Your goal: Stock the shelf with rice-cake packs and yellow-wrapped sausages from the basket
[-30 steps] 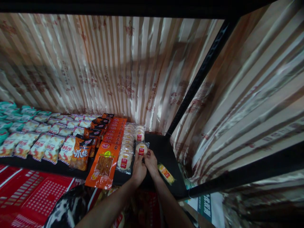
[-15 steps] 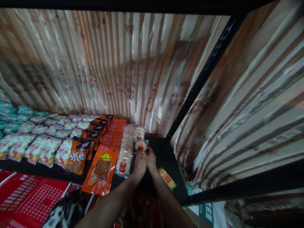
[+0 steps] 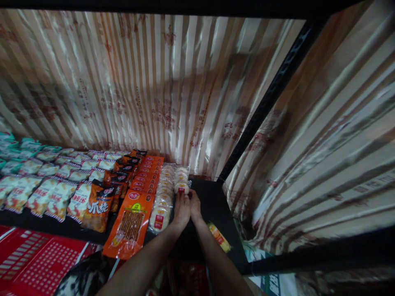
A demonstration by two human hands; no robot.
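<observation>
At the near end of a short row of clear-wrapped packs, both my hands grip a round white pastry pack (image 3: 181,188) with a red label. My left hand (image 3: 182,210) has its fingers together on the pack's near edge. Close against it, my right hand (image 3: 194,204) pinches the right corner of the wrapper; its fingertips are partly hidden. A longer row of the same packs (image 3: 159,220) lies just left of my hands, overlapping one another. Right of my right forearm, a yellow-wrapped snack (image 3: 219,237) rests alone on the black shelf (image 3: 212,205).
Orange packs of brown sticks (image 3: 131,222), orange-black bags (image 3: 98,205) and rows of white bags (image 3: 46,195) fill the shelf's left. A black post (image 3: 262,102) rises at right before striped curtains (image 3: 185,82). Red baskets (image 3: 46,259) stand below left.
The held pack has settled lower onto the short row, overlapping the packs behind it. My hands have shifted only slightly along with it. The view has tilted a little.
</observation>
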